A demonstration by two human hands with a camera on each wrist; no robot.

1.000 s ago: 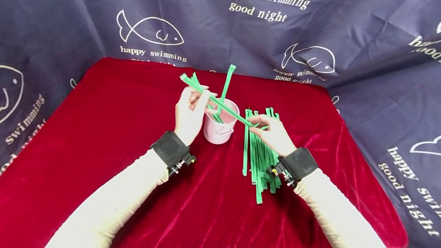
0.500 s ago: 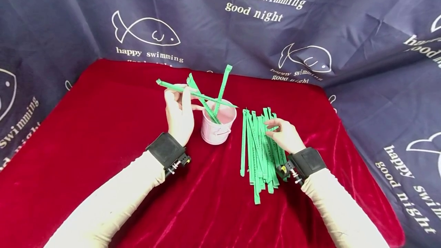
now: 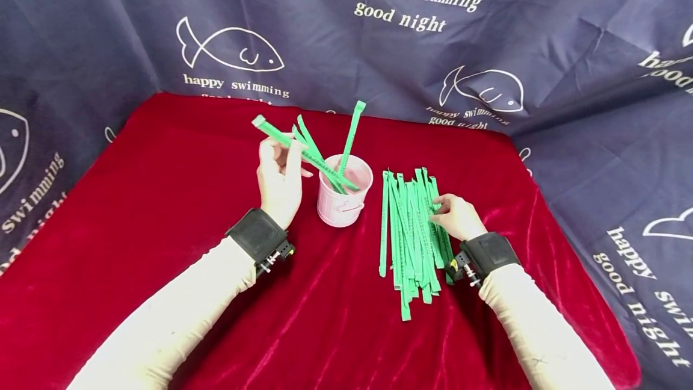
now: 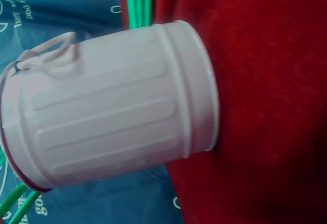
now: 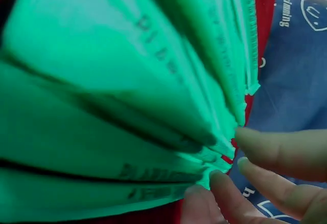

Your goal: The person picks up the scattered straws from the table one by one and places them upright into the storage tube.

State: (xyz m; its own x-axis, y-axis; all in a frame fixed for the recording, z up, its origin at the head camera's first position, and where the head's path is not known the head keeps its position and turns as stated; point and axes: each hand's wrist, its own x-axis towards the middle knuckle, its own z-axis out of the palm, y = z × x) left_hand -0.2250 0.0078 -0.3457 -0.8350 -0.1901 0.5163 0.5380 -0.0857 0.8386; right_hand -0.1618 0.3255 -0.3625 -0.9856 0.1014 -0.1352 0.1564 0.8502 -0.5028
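Observation:
In the head view my left hand (image 3: 280,182) pinches a long green wrapped straw (image 3: 269,130) between thumb and fingers. Its lower end slants into the mouth of a small pink bucket (image 3: 338,212). More wrapped straws lean in that bucket, one upright straw (image 3: 354,131) at the back. The bucket's ribbed side (image 4: 112,101) fills the left wrist view. To the right, a pile of green wrapped straws (image 3: 414,239) lies on the cloth. At its right edge is my right hand (image 3: 460,219), with fingertips close to the straws' upper ends; in the right wrist view, its fingers (image 5: 286,152) are apart.
A red velvet cloth (image 3: 178,215) covers the table. Behind and at both sides hangs a blue-grey curtain (image 3: 346,59) printed with fish and lettering. The bucket stands between the left hand and the pile. A black band with a camera (image 3: 489,253) sits on the right wrist.
The right hand has let go of the straw and moved right to the pile's edge. The left hand has moved left and tipped the straw's lower end down into the bucket.

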